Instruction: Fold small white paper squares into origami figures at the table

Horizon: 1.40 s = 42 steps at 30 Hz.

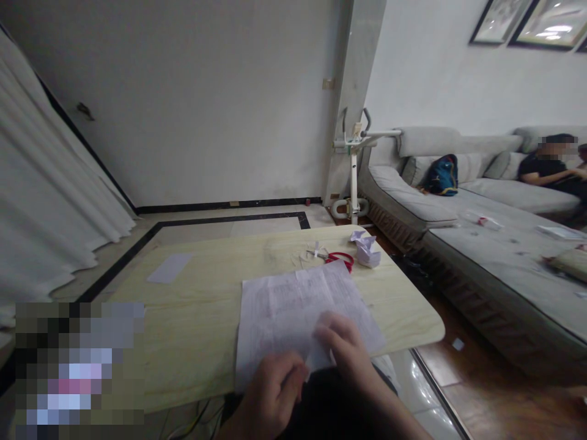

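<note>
A large printed sheet of paper (284, 311) lies creased on the near side of the table, its lower edge reaching my lap. Over that edge, my left hand (279, 385) is closed, with thumb and forefinger pressed together. My right hand (343, 342) is curled and smeared by motion. A small pale piece of paper (317, 355) shows between the two hands, apparently pinched by both; its far side is hidden by fingers. Beyond the sheet, red-handled scissors (340, 260) rest beside thin strands of string (300, 260). Crumpled paper (367, 250) sits to their right.
A small white paper (169, 267) lies at the left of the pale wooden table (206, 324). A blurred-out patch covers the lower left. Rightward are a grey sofa (495, 263), a backpack (444, 175), a seated person (553, 168) and a white exercise machine (354, 177).
</note>
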Motion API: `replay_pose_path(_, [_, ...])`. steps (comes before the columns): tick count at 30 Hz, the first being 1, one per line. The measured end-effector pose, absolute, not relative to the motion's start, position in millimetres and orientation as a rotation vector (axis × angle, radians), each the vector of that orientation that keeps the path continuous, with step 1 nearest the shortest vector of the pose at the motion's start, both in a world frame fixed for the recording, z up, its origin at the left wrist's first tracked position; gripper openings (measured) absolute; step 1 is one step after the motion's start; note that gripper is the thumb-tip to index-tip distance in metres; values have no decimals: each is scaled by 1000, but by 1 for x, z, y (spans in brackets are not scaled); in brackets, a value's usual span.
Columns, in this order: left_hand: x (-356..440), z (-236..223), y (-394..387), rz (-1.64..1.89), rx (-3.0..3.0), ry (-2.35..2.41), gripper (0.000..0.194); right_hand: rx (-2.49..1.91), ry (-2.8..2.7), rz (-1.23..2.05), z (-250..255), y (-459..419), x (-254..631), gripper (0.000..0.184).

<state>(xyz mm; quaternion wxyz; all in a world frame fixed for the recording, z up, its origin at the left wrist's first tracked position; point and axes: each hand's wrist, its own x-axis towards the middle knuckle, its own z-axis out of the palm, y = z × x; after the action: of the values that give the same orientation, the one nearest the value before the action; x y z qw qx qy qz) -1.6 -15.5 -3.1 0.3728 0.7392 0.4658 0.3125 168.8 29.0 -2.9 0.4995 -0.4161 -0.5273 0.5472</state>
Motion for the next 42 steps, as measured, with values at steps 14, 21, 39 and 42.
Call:
replay_pose_path(14, [-4, -14, -16, 942, 1847, 1343, 29, -991, -1354, 1393, -4, 30, 165, 23])
replay_pose_path(21, [-6, -23, -17, 1036, 1865, 1368, 26, -965, -1417, 1505, 2, 28, 163, 19])
replay_pose_path(39, [2, -5, -13, 1058, 1094, 1018, 18, -847, -1339, 1609, 4, 22, 164, 25])
replay_pose_path(42, [-1, -8, -11, 1027, 1047, 991, 12, -836, -1346, 1639, 9, 21, 164, 24])
